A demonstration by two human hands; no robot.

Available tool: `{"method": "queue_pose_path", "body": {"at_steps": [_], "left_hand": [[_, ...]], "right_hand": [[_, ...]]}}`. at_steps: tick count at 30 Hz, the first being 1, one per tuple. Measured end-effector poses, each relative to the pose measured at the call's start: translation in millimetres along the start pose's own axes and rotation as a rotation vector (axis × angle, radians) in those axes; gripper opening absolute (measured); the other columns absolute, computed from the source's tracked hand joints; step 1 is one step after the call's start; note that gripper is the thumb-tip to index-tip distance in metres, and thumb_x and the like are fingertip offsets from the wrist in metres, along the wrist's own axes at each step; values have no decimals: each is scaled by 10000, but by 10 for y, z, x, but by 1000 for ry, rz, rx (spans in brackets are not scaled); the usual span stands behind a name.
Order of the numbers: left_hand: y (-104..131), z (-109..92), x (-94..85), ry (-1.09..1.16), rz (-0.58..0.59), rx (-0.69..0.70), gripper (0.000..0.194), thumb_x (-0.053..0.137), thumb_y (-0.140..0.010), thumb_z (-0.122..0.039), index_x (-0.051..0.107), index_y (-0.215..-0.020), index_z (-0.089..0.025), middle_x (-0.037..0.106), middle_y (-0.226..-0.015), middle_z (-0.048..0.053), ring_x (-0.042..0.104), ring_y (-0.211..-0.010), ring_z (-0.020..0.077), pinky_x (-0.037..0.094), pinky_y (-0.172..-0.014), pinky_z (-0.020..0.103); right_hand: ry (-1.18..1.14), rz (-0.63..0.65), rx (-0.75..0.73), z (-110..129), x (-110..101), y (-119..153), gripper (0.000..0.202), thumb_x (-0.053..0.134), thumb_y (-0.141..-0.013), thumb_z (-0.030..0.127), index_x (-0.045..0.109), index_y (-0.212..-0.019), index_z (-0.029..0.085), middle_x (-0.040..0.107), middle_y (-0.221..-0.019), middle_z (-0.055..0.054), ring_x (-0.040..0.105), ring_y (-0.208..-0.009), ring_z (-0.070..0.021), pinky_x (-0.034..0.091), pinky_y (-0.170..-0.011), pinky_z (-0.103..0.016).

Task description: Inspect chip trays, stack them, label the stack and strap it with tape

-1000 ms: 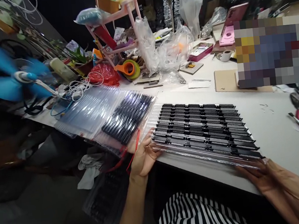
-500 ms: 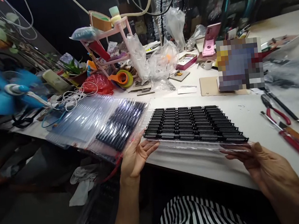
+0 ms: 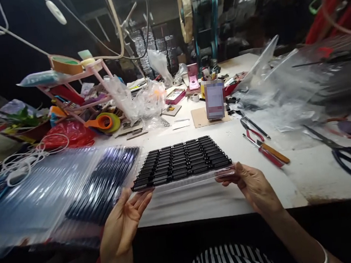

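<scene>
Between my two hands is a clear plastic tray filled with rows of small black comb-like parts. My left hand grips the tray's near left corner, thumb at the side and fingers underneath. At the near right corner my right hand pinches the rim, its thumb on top and the other fingers partly hidden below. The tray is just above the front part of the white table, tilted a little. Left of it lies a stack of clear plastic trays, with a dark section nearest my left hand.
Red-handled pliers, a red-handled tool and large scissors lie on the right. Plastic bags pile up behind them. Toward the back left stand a pink rack, an orange tape dispenser and white cables.
The view has turned right, so the table things sit further left. The scissors have come into view and the blue fan has gone out. Both hands keep hold of the tray.
</scene>
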State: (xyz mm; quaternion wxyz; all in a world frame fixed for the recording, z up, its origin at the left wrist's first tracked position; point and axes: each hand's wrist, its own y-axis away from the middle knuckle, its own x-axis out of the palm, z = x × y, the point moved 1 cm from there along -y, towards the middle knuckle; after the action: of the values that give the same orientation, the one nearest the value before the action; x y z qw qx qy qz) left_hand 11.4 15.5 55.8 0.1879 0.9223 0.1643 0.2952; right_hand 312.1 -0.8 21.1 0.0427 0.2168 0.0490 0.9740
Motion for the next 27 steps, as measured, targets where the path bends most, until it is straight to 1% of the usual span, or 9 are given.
{"method": "queue_pose_path", "body": {"at_steps": [7, 12, 15, 17, 19, 21, 23, 25, 27], "left_hand": [[-26, -7, 14, -3, -67, 0, 274, 317, -936, -142, 581, -875, -96, 685, -869, 157, 660, -922, 288, 588, -700, 388], [-40, 24, -36, -57, -21, 14, 323, 299, -947, -158, 569, -1119, -117, 700, -899, 149, 665, -908, 270, 589, -707, 358], [-119, 84, -189, -90, -2, 11, 350, 340, -940, -166, 524, -1238, -158, 694, -976, 141, 662, -922, 256, 582, -734, 341], [-182, 125, -312, -92, -79, 6, 377, 365, -933, -172, 484, -1291, -180, 682, -1026, 139, 654, -948, 255, 565, -782, 369], [-211, 160, -389, -58, -157, 2, 411, 360, -930, -171, 434, -1334, -175, 642, -1122, 159, 620, -1022, 266, 519, -863, 414], [-188, 198, -390, 14, -160, 33, 436, 365, -911, -137, 413, -1344, -160, 558, -1258, 166, 554, -1128, 264, 448, -954, 437], [-115, 257, -335, 75, -138, 118, 427, 400, -893, -127, 442, -1315, -171, 465, -1368, 124, 477, -1218, 230, 380, -1029, 413], [-15, 353, -273, 70, -150, 225, 398, 447, -886, -162, 479, -1279, -216, 406, -1423, 53, 408, -1277, 189, 338, -1071, 355], [93, 485, -232, -3, -164, 307, 424, 496, -868, -189, 475, -1282, -275, 354, -1457, -13, 335, -1322, 166, 307, -1093, 306]], "right_hand": [[21, 12, 4, 39, 25, -18, 422, 513, -865, 493, 675, -800, 109, 715, -804, -144, 684, -750, -234, 494, -655, -314], [-11, 4, 32, 56, 59, 50, 445, 524, -853, 504, 681, -784, 93, 710, -791, -149, 677, -741, -230, 482, -650, -305], [-56, 2, 121, -12, 99, 246, 464, 508, -857, 511, 666, -809, 78, 703, -820, -160, 673, -741, -228, 483, -645, -305], [-76, 28, 227, -149, 126, 415, 473, 508, -845, 531, 639, -817, 78, 698, -847, -165, 671, -709, -212, 483, -610, -291], [-67, 98, 362, -353, 154, 562, 494, 523, -805, 580, 592, -793, 91, 698, -841, -169, 661, -627, -179, 454, -524, -244], [-10, 166, 482, -572, 182, 660, 520, 537, -755, 628, 546, -783, 108, 701, -775, -155, 622, -524, -126, 388, -450, -186], [111, 206, 554, -739, 199, 711, 537, 521, -733, 652, 528, -797, 119, 695, -704, -124, 571, -460, -86, 340, -419, -158], [290, 230, 555, -801, 190, 735, 512, 479, -757, 644, 523, -786, 134, 680, -661, -90, 553, -449, -82, 332, -408, -158], [497, 281, 525, -738, 145, 739, 466, 433, -807, 604, 509, -722, 152, 655, -614, -64, 557, -453, -97, 324, -393, -171]]}}
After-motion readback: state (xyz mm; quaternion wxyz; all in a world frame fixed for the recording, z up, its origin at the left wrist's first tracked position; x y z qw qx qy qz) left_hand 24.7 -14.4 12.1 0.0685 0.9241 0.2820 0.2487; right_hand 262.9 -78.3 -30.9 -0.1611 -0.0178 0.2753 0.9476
